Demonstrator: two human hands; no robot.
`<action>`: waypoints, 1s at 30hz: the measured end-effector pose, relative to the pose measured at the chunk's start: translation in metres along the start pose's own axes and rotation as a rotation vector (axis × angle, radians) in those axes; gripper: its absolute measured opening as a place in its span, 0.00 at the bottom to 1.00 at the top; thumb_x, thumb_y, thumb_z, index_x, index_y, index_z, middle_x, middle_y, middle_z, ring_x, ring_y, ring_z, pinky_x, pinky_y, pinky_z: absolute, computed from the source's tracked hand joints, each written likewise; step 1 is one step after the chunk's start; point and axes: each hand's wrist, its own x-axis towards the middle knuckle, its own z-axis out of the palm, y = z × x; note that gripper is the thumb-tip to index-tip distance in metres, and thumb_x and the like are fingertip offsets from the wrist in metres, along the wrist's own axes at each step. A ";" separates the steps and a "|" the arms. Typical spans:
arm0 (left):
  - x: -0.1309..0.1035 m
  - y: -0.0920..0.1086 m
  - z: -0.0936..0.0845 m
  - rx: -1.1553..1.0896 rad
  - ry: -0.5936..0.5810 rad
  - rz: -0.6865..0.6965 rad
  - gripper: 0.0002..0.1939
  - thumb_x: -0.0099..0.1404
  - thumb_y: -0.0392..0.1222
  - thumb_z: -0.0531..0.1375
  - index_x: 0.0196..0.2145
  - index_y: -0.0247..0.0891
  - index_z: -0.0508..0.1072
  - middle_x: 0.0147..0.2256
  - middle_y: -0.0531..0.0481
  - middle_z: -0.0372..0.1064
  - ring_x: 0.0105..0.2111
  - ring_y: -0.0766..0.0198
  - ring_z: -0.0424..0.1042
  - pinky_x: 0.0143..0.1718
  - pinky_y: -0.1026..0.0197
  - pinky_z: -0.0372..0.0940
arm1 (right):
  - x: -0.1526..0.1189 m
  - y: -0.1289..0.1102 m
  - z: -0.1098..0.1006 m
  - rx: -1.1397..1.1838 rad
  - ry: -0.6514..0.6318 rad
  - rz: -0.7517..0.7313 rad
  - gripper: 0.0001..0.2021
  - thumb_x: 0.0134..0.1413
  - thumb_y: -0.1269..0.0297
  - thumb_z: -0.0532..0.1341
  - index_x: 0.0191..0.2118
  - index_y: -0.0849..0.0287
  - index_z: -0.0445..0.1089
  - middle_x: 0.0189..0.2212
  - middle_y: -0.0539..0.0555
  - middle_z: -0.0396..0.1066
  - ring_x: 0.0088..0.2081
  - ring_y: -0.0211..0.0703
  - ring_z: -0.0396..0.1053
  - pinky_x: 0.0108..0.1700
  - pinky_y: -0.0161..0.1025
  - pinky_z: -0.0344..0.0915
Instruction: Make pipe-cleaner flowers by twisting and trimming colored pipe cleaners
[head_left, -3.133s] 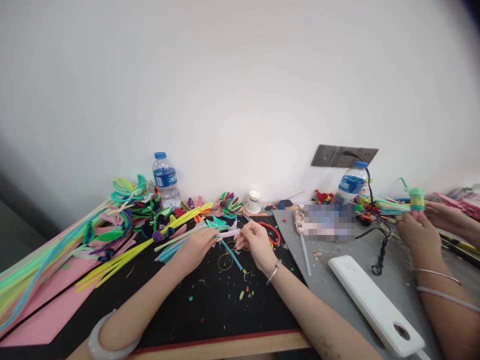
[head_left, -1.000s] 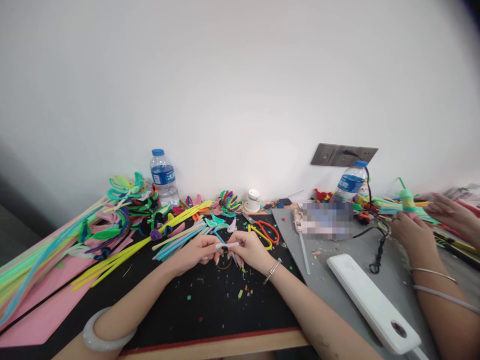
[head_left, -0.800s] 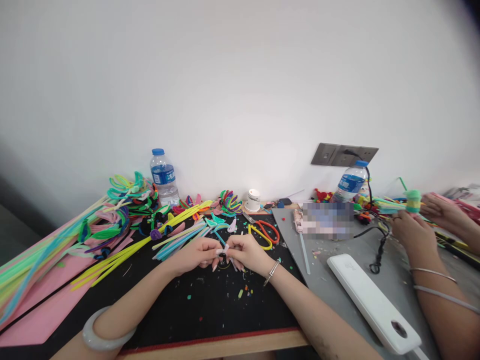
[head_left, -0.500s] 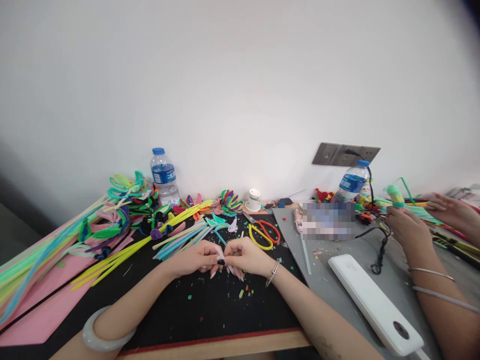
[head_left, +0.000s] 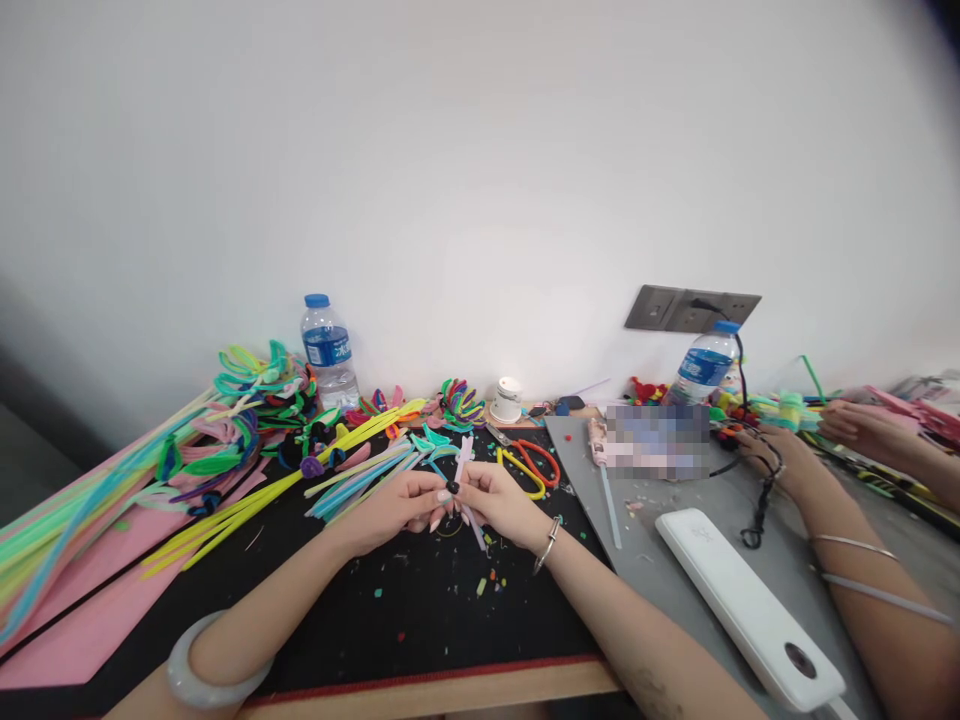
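Observation:
Above the black mat [head_left: 360, 620], my left hand [head_left: 401, 513] and my right hand [head_left: 499, 508] meet, fingertips pinched together. Between them is a pale lilac pipe cleaner [head_left: 464, 455], one end pointing up and another strip hanging below the right fingers. A small black piece [head_left: 452, 487] sits at the pinch point; whether it is wrapped on the pipe cleaner I cannot tell. Just behind my right hand lie scissors [head_left: 540, 463] with one orange and one yellow handle. Cut pale pipe cleaners [head_left: 367, 480] lie beyond my left hand.
Bundles of coloured pipe cleaners [head_left: 97, 500] and pink sheets [head_left: 97, 610] fill the left. Water bottles [head_left: 328, 350] and a paper cup [head_left: 507, 400] stand by the wall. On the grey mat at right lies a white power bank [head_left: 750, 610]; a co-worker's hands [head_left: 780, 465] work beyond it.
My hands have turned the lilac pipe cleaner so one end now points up. The co-worker's near hand has lowered toward the black cable, and the green-yellow item now rests on the table.

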 end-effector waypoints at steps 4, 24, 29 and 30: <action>0.000 0.001 0.001 -0.002 0.012 -0.005 0.18 0.61 0.52 0.57 0.24 0.34 0.65 0.18 0.57 0.58 0.17 0.73 0.50 0.19 0.67 0.41 | 0.000 -0.001 0.003 0.084 0.012 0.018 0.18 0.48 0.52 0.62 0.21 0.60 0.59 0.13 0.42 0.54 0.14 0.27 0.46 0.17 0.29 0.41; -0.003 0.007 0.006 0.531 0.247 0.259 0.16 0.65 0.44 0.52 0.22 0.37 0.69 0.21 0.54 0.65 0.23 0.67 0.62 0.26 0.65 0.55 | 0.002 -0.004 -0.006 -0.120 0.241 0.025 0.06 0.51 0.67 0.54 0.26 0.60 0.64 0.20 0.46 0.61 0.18 0.30 0.52 0.19 0.29 0.49; -0.001 0.005 0.001 0.048 0.170 0.088 0.15 0.62 0.51 0.56 0.27 0.36 0.69 0.19 0.57 0.61 0.15 0.73 0.47 0.18 0.66 0.40 | -0.002 -0.014 -0.018 -0.707 0.160 -0.406 0.15 0.50 0.70 0.60 0.46 0.56 0.66 0.43 0.55 0.66 0.39 0.41 0.65 0.40 0.37 0.63; -0.001 0.005 0.001 -0.006 0.149 0.074 0.15 0.62 0.51 0.57 0.27 0.36 0.69 0.19 0.57 0.60 0.15 0.74 0.46 0.18 0.66 0.39 | -0.003 -0.015 -0.019 -0.771 0.105 -0.448 0.14 0.51 0.69 0.61 0.45 0.56 0.67 0.44 0.56 0.66 0.43 0.44 0.64 0.44 0.39 0.62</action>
